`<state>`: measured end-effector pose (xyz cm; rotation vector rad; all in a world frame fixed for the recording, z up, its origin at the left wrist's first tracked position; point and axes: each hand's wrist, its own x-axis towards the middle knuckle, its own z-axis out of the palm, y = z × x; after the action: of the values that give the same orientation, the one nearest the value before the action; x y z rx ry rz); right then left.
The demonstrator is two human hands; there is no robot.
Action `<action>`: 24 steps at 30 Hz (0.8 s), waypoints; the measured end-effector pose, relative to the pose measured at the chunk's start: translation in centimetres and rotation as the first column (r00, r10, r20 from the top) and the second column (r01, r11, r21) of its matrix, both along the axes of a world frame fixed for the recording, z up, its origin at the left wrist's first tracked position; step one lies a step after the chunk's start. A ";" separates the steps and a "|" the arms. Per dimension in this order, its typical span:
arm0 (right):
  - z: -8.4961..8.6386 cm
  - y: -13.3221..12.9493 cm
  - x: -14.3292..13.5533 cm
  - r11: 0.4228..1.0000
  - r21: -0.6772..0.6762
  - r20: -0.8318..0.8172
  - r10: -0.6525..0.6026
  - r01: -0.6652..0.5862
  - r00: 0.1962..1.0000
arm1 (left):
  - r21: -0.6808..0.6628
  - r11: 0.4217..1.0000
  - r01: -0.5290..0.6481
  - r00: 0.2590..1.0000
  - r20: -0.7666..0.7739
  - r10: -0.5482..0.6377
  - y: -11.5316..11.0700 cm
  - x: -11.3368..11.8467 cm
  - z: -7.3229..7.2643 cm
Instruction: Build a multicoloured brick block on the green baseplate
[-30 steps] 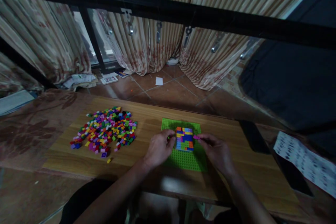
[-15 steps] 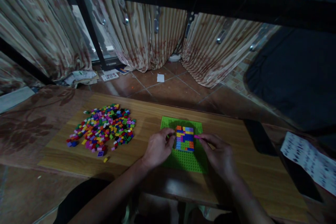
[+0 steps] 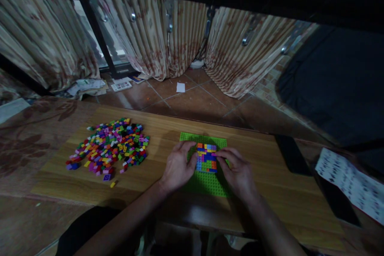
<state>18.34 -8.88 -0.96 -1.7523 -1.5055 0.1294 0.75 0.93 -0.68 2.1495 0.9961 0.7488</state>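
A multicoloured block of toy bricks [image 3: 207, 164] stands on a green studded baseplate [image 3: 207, 186]. At its left side is my left hand [image 3: 178, 166], the index finger by the far left corner and the thumb at the left edge, with a gap between them. Whether those fingertips press on the block I cannot tell. My right hand [image 3: 238, 170] comes from the right, thumb and index finger pinched on a small magenta brick [image 3: 213, 154] over the block's right edge. The fingertips partly cover that brick.
A heap of loose coloured bricks [image 3: 114, 144] spreads over the left of the wooden table [image 3: 264, 204]. A yellow brick [image 3: 113, 185] lies just in front of it. To the right are a black flat object [image 3: 292, 156] and a printed sheet [image 3: 348, 180].
My right hand has brought the magenta brick leftward, from beside the block onto its right edge. The fingers of my left hand have spread apart. The whole view has shifted slightly.
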 end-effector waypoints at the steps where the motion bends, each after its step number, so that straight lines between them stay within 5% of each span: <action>1: 0.0 0.1 0.0 1.000 0.007 0.011 -0.002 0.002 1.000 | 0.040 0.999 0.019 1.000 0.005 -0.019 0.0 0.0 0.0; 10: -0.6 0.2 -0.2 0.999 0.046 0.037 -0.002 0.000 0.999 | 0.278 0.945 0.172 0.985 -0.026 -0.171 -0.3 0.3 -1.2; 24: -0.3 0.3 -0.7 0.999 0.036 -0.061 -0.039 0.041 0.997 | 0.315 0.933 0.172 0.985 -0.048 -0.165 -0.5 0.4 -1.4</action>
<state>17.68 -8.58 -1.31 -1.7327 -1.4201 0.1320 1.19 0.45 -2.06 2.4872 0.7256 0.8514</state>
